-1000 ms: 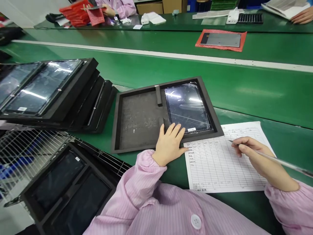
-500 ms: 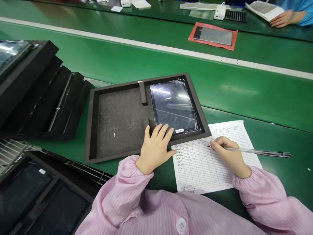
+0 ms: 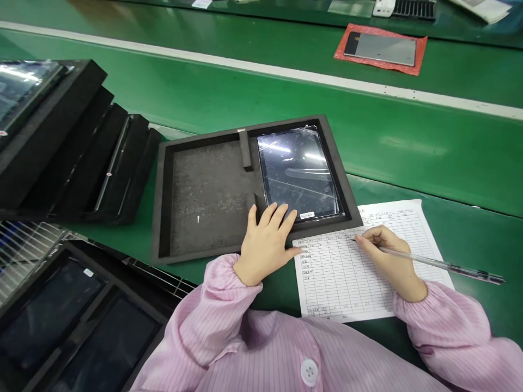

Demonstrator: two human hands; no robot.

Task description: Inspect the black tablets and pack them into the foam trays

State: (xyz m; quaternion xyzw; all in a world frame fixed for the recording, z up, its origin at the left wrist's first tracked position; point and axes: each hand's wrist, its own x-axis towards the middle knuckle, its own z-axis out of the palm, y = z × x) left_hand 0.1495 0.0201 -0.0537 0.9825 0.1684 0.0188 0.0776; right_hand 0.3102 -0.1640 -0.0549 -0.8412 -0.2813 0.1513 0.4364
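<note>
Right hand (image 3: pixel 388 261): we see fingers pinched narrow on a pen (image 3: pixel 445 265), its tip farther left over the gridded sheet (image 3: pixel 347 283) than a second ago; we judge it set for writing in an upper row, though contact we cannot tell. Left hand (image 3: pixel 265 245), fingers spread, stays at the near wall of the black tray (image 3: pixel 204 185). Screen (image 3: pixel 300 169) lies in the right compartment. We note tray and sheet on the green desk (image 3: pixel 482 239).
</note>
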